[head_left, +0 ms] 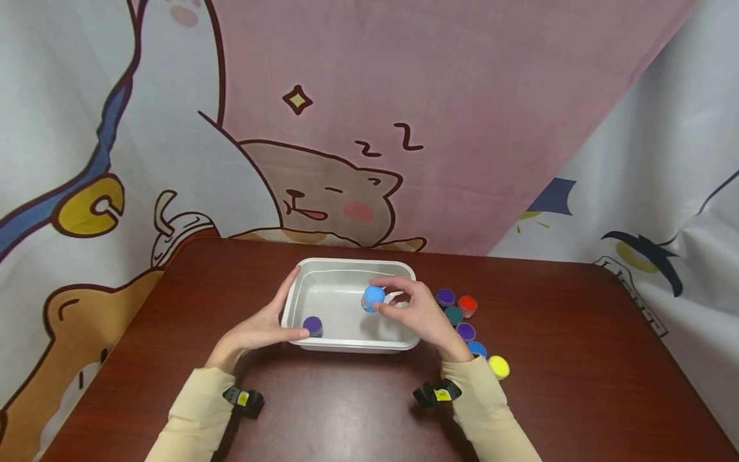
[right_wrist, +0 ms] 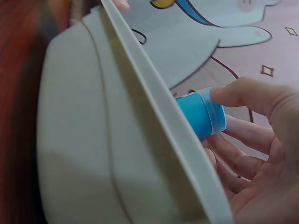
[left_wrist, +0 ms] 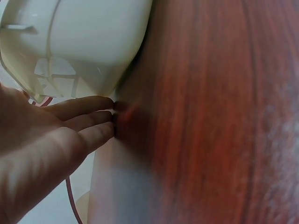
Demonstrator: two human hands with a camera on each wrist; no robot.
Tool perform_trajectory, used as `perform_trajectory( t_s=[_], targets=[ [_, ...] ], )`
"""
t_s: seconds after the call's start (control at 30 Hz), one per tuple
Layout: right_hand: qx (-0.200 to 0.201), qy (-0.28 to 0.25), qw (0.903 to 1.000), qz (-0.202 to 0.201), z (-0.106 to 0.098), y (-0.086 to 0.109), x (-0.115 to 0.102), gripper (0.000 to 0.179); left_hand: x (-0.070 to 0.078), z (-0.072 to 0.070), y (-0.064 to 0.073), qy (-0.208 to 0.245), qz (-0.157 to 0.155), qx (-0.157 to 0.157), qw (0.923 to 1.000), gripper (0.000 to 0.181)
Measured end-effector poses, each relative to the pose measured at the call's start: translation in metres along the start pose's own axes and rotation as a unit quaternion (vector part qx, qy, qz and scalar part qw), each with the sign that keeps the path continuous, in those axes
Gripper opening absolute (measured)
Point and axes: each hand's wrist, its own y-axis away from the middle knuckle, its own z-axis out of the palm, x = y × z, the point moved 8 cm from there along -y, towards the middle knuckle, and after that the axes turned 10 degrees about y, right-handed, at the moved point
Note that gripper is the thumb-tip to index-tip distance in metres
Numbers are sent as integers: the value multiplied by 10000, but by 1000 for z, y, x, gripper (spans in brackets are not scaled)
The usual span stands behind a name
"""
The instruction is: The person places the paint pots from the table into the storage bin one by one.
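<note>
A white plastic basin stands on the table. In the head view my left hand spans its left end, thumb on the front rim and the straight fingers along the side. The left wrist view shows those fingers extended against the outer wall. A small purple-topped jar is inside at the front left, beside the thumb. My right hand pinches a small blue jar above the basin's right half. The right wrist view shows its ribbed, translucent cap between thumb and fingers.
On the table right of the basin, partly behind my right forearm, are several more jars: purple, red, teal, blue and yellow. A cartoon-printed cloth hangs behind the brown table.
</note>
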Motion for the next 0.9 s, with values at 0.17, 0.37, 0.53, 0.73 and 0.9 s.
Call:
perform_trajectory(
  t_s=[0.17, 0.37, 0.53, 0.73, 0.9],
  targets=[
    [-334, -97, 9993, -160, 23, -7, -5, 33, -2, -1, 0, -34, -28, 16, 10000, 117],
    [-623, 5, 9977, -267, 48, -16, -8, 34, -4, 0, 0, 99, -80, -4, 9999, 116],
    [-925, 109, 9954, -237, 63, -22, -9, 34, -4, 0, 0, 151, -123, -17, 9998, 116],
    [-1271, 166, 9916, -139, 72, -25, -6, 32, -2, 1, 0, 137, -116, -37, 9998, 116],
    [-1433, 145, 9895, 109, 75, -24, 0, 31, -3, 1, 0, 115, -159, -16, 9998, 116]
  ],
)
